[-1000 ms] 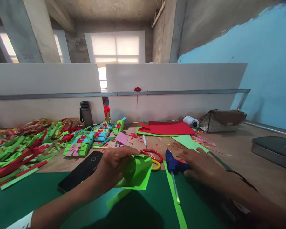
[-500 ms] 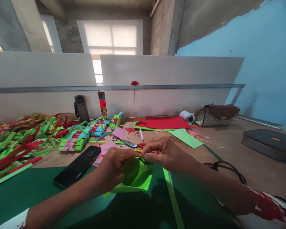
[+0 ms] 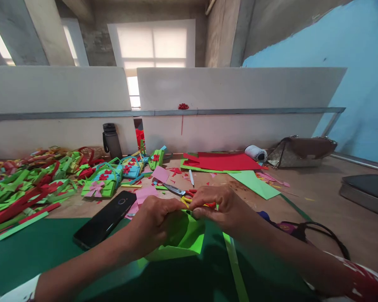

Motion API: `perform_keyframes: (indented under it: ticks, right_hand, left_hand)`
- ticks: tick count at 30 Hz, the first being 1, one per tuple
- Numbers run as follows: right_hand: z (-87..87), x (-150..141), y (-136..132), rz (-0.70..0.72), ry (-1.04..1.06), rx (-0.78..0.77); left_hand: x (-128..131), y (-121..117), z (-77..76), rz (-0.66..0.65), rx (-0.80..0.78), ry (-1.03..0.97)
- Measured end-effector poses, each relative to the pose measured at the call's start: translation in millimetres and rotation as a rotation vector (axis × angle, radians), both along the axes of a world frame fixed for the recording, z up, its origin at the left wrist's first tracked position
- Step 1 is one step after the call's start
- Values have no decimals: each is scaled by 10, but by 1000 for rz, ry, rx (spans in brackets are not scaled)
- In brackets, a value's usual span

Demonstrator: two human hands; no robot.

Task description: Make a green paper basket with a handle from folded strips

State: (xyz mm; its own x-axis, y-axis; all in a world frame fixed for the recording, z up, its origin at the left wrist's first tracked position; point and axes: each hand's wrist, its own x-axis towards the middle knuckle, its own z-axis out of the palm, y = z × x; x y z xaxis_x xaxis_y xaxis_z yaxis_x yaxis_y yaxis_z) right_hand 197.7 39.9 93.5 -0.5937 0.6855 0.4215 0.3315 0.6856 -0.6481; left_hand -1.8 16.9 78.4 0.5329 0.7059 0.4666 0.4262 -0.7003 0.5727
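Observation:
A folded piece of bright green paper (image 3: 184, 239) is held up over the dark green mat (image 3: 119, 281). My left hand (image 3: 154, 222) grips its left side, fingers wrapped round the edge. With thumb and forefinger, my right hand (image 3: 217, 209) pinches the paper's top edge close to my left fingertips. Scissors (image 3: 175, 190) with red and yellow handles lie just behind, partly hidden by my right hand. Beneath my right forearm shows a bit of the blue glue gun (image 3: 263, 215), mostly covered. A long green paper strip (image 3: 236, 268) runs along the mat to the right.
A black phone (image 3: 105, 219) lies left of my hands. Small paper bags (image 3: 98, 188) and a heap of coloured strips (image 3: 28, 188) fill the left. Red sheets (image 3: 228, 161), a marker (image 3: 191, 178), a handbag (image 3: 304, 153) and a dark case (image 3: 367, 197) lie behind and right.
My right hand has left the glue gun and come over to the green paper, pinching its top edge. The glue gun has shifted right. My left hand keeps hold of the paper.

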Motion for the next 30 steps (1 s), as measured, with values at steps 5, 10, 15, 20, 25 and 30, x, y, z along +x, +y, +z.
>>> perform_keyframes:
  ticks: [5,10,15,20,25,30]
  right_hand:
    - [-42,-5,-4,55,28,176]
    - [-52,-7,-19,24,-37,411]
    - [-122,-20,1,-3,-85,696]
    - [-133,-39,-26,10,-173,808]
    - [-103,-58,-70,36,-197,807]
    - [-93,-58,-81,9,-239,802]
  left_hand:
    - [13,-13,-20,-7,-59,3]
    - [28,-5,-50,52,-21,37]
    - [45,-13,-48,96,60,83]
    - [53,-10,-71,94,79,104]
    - [66,-15,-94,77,38,60]
    - [63,-4,-81,52,33,79]
